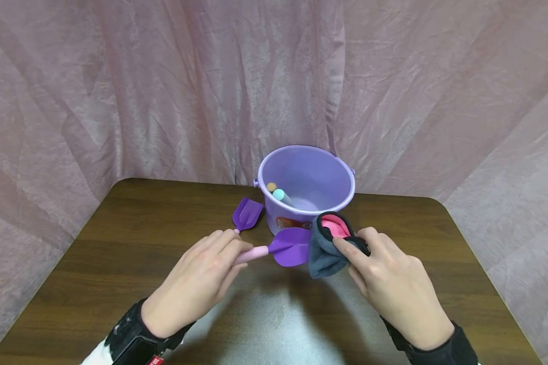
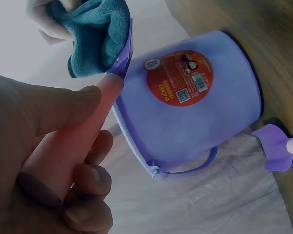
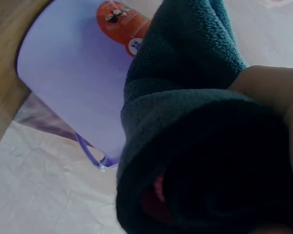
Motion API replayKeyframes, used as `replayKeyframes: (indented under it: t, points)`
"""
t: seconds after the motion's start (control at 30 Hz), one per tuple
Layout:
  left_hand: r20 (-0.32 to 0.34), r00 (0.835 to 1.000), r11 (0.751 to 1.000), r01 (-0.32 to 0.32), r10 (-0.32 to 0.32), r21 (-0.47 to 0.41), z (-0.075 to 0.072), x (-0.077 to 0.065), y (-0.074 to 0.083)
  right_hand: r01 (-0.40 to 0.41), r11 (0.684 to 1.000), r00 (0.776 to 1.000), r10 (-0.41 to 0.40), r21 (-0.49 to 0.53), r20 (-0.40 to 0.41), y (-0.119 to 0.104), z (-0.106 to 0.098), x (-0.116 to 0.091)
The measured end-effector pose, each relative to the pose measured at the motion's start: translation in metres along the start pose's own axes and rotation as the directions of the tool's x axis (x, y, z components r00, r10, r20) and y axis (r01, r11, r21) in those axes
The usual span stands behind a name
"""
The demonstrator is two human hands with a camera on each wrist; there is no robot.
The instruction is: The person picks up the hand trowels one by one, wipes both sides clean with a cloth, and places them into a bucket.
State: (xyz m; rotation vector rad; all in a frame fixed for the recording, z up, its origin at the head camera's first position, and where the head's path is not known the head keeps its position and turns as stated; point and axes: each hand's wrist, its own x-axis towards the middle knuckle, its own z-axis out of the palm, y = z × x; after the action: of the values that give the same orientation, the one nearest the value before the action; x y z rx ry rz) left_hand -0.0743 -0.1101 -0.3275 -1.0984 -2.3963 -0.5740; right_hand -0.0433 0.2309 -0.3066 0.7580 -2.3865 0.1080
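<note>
My left hand (image 1: pixel 196 281) grips the pink handle of a toy shovel (image 1: pixel 292 247), its purple blade pointing right. In my right hand (image 1: pixel 395 284) is a folded cloth (image 1: pixel 325 256), grey-blue outside with a pink inner side and black edging. The blade's tip meets the cloth's left side in the head view. Seen from the left wrist, the cloth (image 2: pixel 95 36) lies against the blade just past the handle (image 2: pixel 71 141). Right behind both stands a lilac bucket (image 1: pixel 308 167), upright, with a round orange label (image 2: pixel 178 78).
A second, smaller purple shovel (image 1: pixel 247 214) lies left of the bucket, its pink handle mostly hidden behind my left hand. Inside the bucket lean a pale teal handle end (image 1: pixel 278 194) and a tan one (image 1: pixel 271 187). A pink curtain (image 1: pixel 210 91) hangs behind the brown wooden table (image 1: pixel 132 243).
</note>
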Motion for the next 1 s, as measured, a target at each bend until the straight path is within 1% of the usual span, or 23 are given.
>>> replayKeyframes:
  t: [0.2, 0.4, 0.53, 0.63, 0.73, 0.9, 1.0]
  points:
    - [0.014, 1.000, 1.000, 0.013, -0.013, -0.009, 0.001, 0.001, 0.002, 0.018, 1.000, 1.000, -0.018, 0.018, 0.021, -0.002, -0.002, -0.001]
    - [-0.004, 1.000, 0.999, 0.020, -0.020, -0.025, 0.003, 0.002, 0.005, 0.042, 0.997, 0.998, -0.044, 0.060, 0.038, -0.005, 0.000, 0.000]
    - [-0.014, 1.000, 0.999, 0.007, -0.008, -0.045, 0.006, 0.002, 0.007, 0.055, 0.994, 0.997, -0.059, 0.099, 0.048, -0.009, 0.002, 0.001]
    - [-0.022, 1.000, 0.998, -0.001, 0.000, -0.060, 0.008, 0.002, 0.008, 0.066, 0.990, 0.997, -0.071, 0.128, 0.041, -0.012, 0.005, 0.002]
    - [-0.016, 1.000, 0.997, -0.002, 0.001, -0.073, 0.010, 0.002, 0.010, 0.077, 0.985, 0.996, -0.083, 0.154, 0.034, -0.015, 0.008, 0.002]
    - [-0.002, 1.000, 0.998, -0.009, 0.009, -0.064, 0.013, 0.001, 0.012, 0.088, 0.977, 0.995, -0.095, 0.194, 0.025, -0.017, 0.012, 0.003]
    - [-0.001, 1.000, 0.997, 0.009, -0.009, -0.077, 0.014, 0.001, 0.014, 0.100, 0.969, 0.995, -0.103, 0.225, 0.001, -0.018, 0.014, 0.004]
